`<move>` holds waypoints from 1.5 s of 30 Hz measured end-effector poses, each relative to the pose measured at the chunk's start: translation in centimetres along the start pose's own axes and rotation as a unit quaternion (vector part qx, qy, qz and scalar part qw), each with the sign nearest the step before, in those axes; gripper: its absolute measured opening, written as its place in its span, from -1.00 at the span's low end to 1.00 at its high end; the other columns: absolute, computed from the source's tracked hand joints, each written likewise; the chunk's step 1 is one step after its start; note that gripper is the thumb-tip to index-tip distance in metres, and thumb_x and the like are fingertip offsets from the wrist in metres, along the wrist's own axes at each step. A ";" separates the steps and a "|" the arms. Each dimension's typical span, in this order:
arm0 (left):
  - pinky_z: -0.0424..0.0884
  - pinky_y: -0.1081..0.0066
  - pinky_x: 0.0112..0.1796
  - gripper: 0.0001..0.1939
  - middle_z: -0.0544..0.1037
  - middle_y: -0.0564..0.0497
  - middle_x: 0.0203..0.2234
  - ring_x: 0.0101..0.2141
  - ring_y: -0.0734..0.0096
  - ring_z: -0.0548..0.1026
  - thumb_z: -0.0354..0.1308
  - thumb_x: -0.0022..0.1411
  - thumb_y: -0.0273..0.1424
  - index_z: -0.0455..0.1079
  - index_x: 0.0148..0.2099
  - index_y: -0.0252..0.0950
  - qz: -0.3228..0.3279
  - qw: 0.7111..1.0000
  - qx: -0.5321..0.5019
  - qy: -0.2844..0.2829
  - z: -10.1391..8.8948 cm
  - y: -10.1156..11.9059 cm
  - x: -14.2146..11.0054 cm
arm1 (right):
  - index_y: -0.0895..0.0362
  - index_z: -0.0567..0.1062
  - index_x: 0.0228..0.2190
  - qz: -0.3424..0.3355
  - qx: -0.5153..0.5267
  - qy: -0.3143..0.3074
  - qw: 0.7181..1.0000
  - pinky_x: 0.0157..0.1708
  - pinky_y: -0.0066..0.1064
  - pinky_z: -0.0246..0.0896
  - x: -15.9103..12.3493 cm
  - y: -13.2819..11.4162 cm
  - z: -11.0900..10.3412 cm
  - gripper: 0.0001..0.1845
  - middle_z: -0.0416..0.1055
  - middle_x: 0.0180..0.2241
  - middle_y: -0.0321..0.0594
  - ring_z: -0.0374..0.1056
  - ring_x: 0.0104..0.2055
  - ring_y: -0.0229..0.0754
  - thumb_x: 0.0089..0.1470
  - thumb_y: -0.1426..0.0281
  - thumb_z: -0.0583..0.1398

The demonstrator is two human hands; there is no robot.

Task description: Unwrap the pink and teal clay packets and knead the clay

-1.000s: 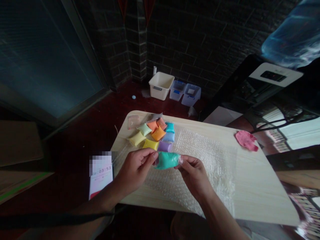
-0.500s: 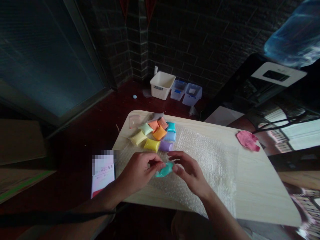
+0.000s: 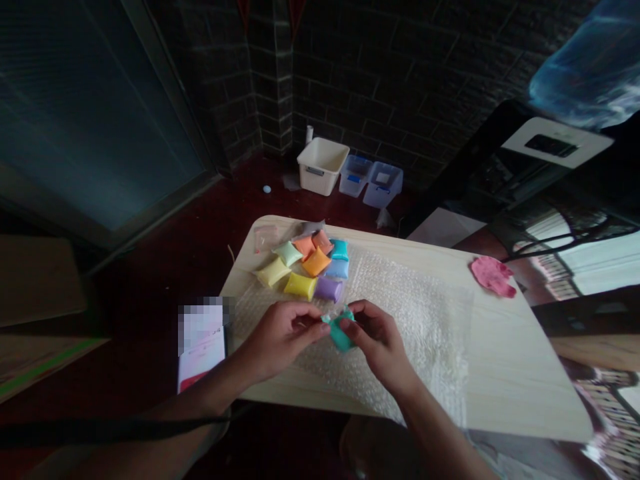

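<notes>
A small teal packet of soft modelling clay (image 3: 341, 337) is held between my two hands above the bubble wrap. My left hand (image 3: 287, 335) pinches the packet's left edge between thumb and fingers. On its other side, my right hand (image 3: 379, 341) grips it, with the thumb across the front. Just beyond the hands lie several similar packets: a purple packet (image 3: 329, 289), a yellow packet (image 3: 300, 286), an orange packet (image 3: 317, 261) and a light blue packet (image 3: 337, 269) among them. The fingertips behind the teal packet are partly hidden.
Bubble wrap (image 3: 400, 307) covers much of the wooden table (image 3: 520, 373). A pink flattened piece (image 3: 493, 276) lies near the right edge, and a phone (image 3: 203, 347) is at the left. Past the table, a white basket (image 3: 323, 167) and clear bins (image 3: 383, 187) stand on the floor.
The teal packet has gone from stretched out level between both hands to bunched and turned upright. My right hand has moved closer to the left and closed onto the packet.
</notes>
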State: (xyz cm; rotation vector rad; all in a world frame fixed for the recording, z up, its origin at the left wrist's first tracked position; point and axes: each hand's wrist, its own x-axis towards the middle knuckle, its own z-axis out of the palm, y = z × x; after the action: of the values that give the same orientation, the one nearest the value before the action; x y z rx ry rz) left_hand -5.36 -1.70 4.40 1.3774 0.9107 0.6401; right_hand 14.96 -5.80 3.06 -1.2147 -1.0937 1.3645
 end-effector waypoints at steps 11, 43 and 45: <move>0.33 0.49 -0.44 -0.82 0.57 0.04 -0.52 -0.47 0.44 0.47 0.34 0.21 -0.34 0.55 -0.38 -0.34 0.020 0.999 0.025 0.022 0.0 0.0 -0.2 | 0.09 0.61 -0.45 0.038 0.031 -0.038 0.998 -0.39 -0.40 0.30 -0.2 0.0 0.5 -0.76 0.55 -0.44 -0.29 0.40 -0.42 -0.24 -0.09 0.30 0.52; 0.38 0.40 -0.36 -0.85 0.70 0.00 -0.41 -0.37 0.28 0.59 0.28 0.25 -0.33 0.65 -0.27 -0.27 -0.032 0.991 0.133 0.014 -0.6 -0.4 -0.1 | 0.19 0.66 -0.42 0.017 -0.125 -0.084 0.988 -0.42 -0.42 0.22 -0.1 0.0 0.6 -0.61 0.51 -0.48 -0.22 0.32 -0.45 -0.24 0.21 0.11 0.31; 0.36 0.41 -0.37 -0.84 0.69 0.00 -0.43 -0.39 0.30 0.56 0.32 0.21 -0.30 0.65 -0.29 -0.29 -0.051 0.991 0.127 0.008 -0.7 -0.4 0.0 | 0.19 0.65 -0.42 0.005 -0.156 -0.099 0.983 -0.41 -0.40 0.20 -0.2 -0.1 0.6 -0.56 0.49 -0.49 -0.23 0.29 -0.44 -0.23 0.27 0.10 0.25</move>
State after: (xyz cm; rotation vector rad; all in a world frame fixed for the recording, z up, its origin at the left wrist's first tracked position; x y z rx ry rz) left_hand -6.01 -1.40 4.05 1.5403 1.0969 0.4686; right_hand 14.36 -5.97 3.24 -1.3256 -1.4874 1.3791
